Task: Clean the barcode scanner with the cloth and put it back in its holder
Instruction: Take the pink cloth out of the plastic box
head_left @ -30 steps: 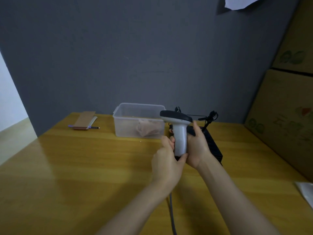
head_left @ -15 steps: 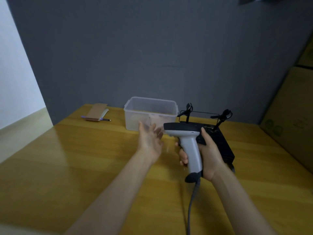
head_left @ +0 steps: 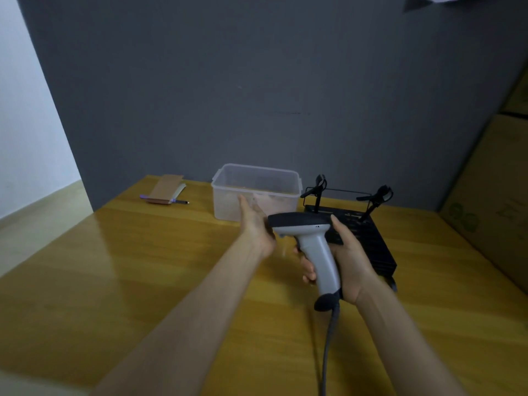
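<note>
Right hand [head_left: 350,261] clamped on the scanner [head_left: 310,238] mid-frame, left hand [head_left: 255,227] open and empty, reaching toward the tub [head_left: 228,190] holding the cloth [head_left: 271,200] — wiping not begun, holder [head_left: 357,227] waiting.

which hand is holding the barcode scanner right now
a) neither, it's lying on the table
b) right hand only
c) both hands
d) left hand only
b: the right hand is wrapped round the grey handle of the barcode scanner, while the left hand is open and stretched toward the clear plastic box, off the scanner's handle.
</note>
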